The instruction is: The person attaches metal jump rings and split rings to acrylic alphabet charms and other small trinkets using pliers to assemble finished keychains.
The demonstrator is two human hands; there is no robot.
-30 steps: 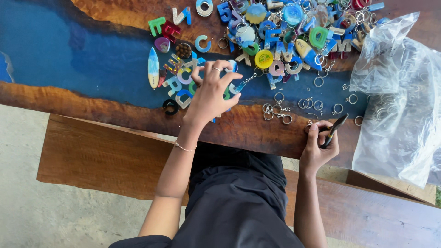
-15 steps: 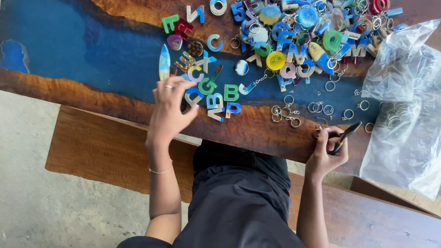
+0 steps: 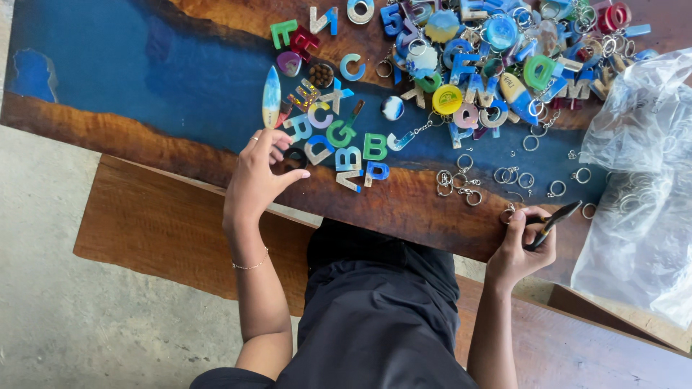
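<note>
My left hand rests at the near edge of the blue and brown resin table. Its fingers and thumb close around a dark ring-shaped piece, just beside a cluster of coloured resin letters and a small surfboard-shaped charm. My right hand grips black pliers and pinches a small metal key ring at the table edge. Loose key rings lie between the two hands.
A big heap of coloured resin letters and charms on rings covers the far right of the table. A crumpled clear plastic bag lies at the right. A wooden bench runs below the table over a concrete floor.
My left hand has drawn back from the letter cluster, moving left and toward me onto the dark ring piece. My right hand with the pliers has stayed in place.
</note>
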